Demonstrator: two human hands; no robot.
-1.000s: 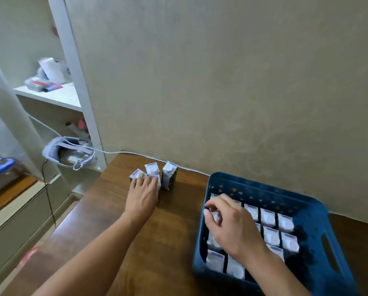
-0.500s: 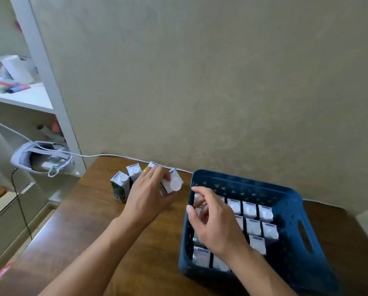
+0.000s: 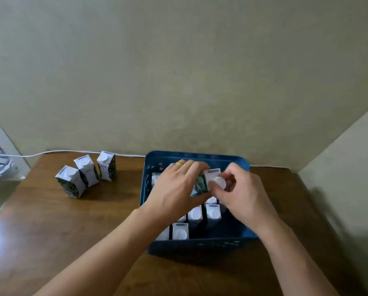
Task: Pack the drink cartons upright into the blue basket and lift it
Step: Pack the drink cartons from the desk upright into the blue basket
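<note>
surface point(image 3: 50, 242): brown wood, carries basket and loose cartons; both forearms come in from the near edge.
blue basket point(image 3: 191, 247): sits flat on the surface, right of centre, far rim close to the wall. Near wall shows rows of small cut-outs.
packed cartons point(image 3: 180, 231): stand upright inside the basket, white tops with round caps facing up, in rows. Several are hidden under the hands, so no count.
left hand point(image 3: 174, 189): over the basket's left half, palm down, fingers curled round the printed side of the held carton. Gold ring on one finger.
right hand point(image 3: 244, 196): over the basket's right half, fingers curled, thumb and fingertips pinching the cap end of the same carton.
held carton point(image 3: 208, 181): between both hands, above the packed rows near the basket's far side. Tilted, with cap end toward the right hand, not upright. Cannot tell whether its base touches anything below.
loose cartons point(image 3: 87, 173): three on the surface, left of the basket and well apart from it, in a short diagonal row close beside one another, standing, caps up.
white cable point(image 3: 72, 152): runs along the far edge of the surface by the wall, goes behind the basket.
wall point(image 3: 178, 71): plain beige, right behind the surface.
</note>
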